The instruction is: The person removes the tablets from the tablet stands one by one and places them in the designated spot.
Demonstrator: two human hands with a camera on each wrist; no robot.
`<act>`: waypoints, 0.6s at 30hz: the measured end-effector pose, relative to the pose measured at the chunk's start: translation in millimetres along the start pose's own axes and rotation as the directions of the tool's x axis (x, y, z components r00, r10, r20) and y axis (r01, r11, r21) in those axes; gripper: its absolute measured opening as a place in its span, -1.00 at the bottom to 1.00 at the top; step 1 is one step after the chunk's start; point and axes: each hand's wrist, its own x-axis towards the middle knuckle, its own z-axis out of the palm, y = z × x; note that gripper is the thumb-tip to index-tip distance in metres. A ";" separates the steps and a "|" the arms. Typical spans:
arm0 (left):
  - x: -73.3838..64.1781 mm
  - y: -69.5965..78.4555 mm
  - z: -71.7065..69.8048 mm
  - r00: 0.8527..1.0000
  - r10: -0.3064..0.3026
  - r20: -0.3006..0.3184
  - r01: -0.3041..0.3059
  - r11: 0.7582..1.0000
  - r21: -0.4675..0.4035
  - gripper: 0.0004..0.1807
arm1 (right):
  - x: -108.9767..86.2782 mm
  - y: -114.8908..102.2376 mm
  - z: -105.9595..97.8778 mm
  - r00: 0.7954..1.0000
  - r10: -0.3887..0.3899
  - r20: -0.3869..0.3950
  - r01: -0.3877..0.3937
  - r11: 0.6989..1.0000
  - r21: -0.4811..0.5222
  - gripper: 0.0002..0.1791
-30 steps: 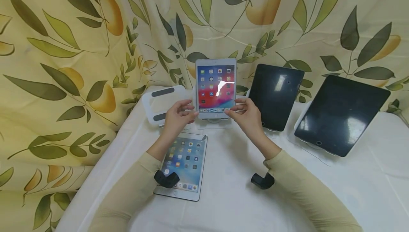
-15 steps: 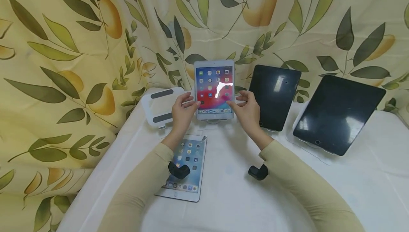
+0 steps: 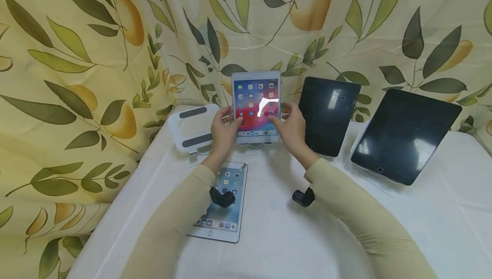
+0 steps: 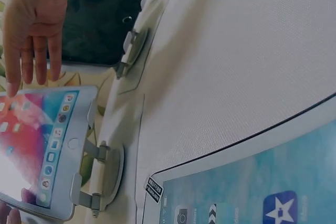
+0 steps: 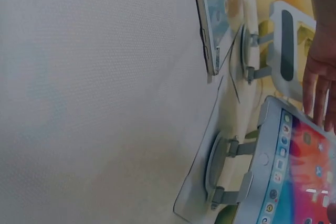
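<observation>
Grip unclenched w/ straight fingers, L hand & R hand are flanking the white-framed iPad, abt. equally near, while it's standing portrait, long axis running up-down, on its stand atop the desk.

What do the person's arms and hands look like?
The left sleeve and right sleeve are long, plain and pale yellowish beige. A small black gadget sticks out near each wrist. The left hand and right hand are bare.
</observation>
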 end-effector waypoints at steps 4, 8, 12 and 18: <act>2.6 -0.5 3.1 0.999 -0.025 -0.032 0.025 1.000 0.014 -0.48 | 2.8 -1.9 2.4 0.999 0.028 0.020 -0.028 1.000 0.002 -0.32; 5.4 -1.5 5.9 0.998 -0.026 -0.053 0.028 0.999 0.041 -0.45 | 5.6 -2.3 4.0 0.998 0.047 0.038 -0.047 0.999 -0.017 -0.33; 8.0 -2.3 7.4 0.998 0.015 -0.064 -0.012 0.998 0.057 -0.45 | 8.1 -1.6 5.4 0.998 0.057 0.040 -0.055 0.997 -0.049 -0.37; 9.1 -3.1 10.5 0.997 0.026 -0.069 -0.021 0.997 0.068 -0.47 | 10.8 -1.1 6.8 0.997 0.068 0.041 -0.064 0.995 -0.077 -0.41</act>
